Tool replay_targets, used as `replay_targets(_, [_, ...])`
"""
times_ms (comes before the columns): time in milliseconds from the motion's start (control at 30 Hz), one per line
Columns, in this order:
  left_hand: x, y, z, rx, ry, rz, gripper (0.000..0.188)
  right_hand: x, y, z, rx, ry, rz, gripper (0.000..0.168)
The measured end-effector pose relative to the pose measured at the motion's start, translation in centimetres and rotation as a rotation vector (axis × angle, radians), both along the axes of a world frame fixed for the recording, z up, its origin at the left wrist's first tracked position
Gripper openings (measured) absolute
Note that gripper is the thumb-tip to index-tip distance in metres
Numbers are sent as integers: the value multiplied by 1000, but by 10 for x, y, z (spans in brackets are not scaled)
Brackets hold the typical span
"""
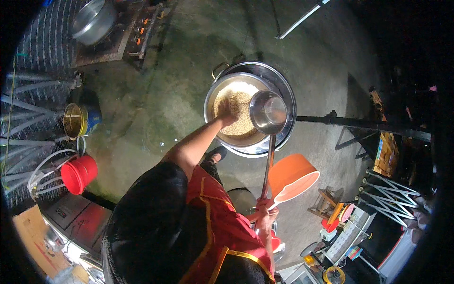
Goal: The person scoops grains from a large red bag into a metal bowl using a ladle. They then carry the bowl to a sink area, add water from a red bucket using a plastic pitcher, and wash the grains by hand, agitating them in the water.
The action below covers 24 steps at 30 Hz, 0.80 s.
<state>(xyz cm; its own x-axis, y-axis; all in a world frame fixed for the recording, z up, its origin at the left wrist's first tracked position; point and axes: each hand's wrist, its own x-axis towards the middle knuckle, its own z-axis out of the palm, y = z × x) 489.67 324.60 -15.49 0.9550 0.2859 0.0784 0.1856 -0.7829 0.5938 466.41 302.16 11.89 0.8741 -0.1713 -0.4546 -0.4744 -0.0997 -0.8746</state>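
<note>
My left hand point(227, 114) reaches into a steel pot point(210, 103) of pale grains point(244, 124); its fingers are in shadow, so their grip is unclear. The pot sits inside a wider metal basin point(289, 85). My right hand point(265, 214) is closed around the long handle of a metal ladle point(268, 112) and the handle of an orange plastic dipper point(292, 174). The ladle's round bowl hangs over the pot's right side, partly covering the grains. Nearer to me, beside the ladle's handle, is the dipper, tilted with its rim to the lower right.
A stove with a large metal pot point(95, 23) stands at upper left. Along the left are a yellow-rimmed bucket point(75, 120) and a red bucket point(79, 174). A dark metal bar point(354, 123) extends right from beside the basin. A small wooden stool point(324, 204) stands lower right.
</note>
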Motion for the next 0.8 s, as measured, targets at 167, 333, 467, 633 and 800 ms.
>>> replay_targets(167, [4, 7, 123, -385, 56, -162, 47, -9, -2, 0, 38, 40, -75, 10])
replay_targets(333, [13, -2, 173, 188, -390, -756, 50, -1, 1, 14, 5, 167, -7, 8])
replay_targets(467, [36, -5, 170, 166, -342, -850, 62, -2, 1, 18, -17, 15, 122, 6])
replay_targets(633, [27, -11, 187, 511, -241, -878, 49, -12, -1, 12, -59, 62, 59, 6])
replay_targets(800, [20, -15, 163, 328, -22, -872, 33, -1, 18, 33, -13, 133, 51, 8])
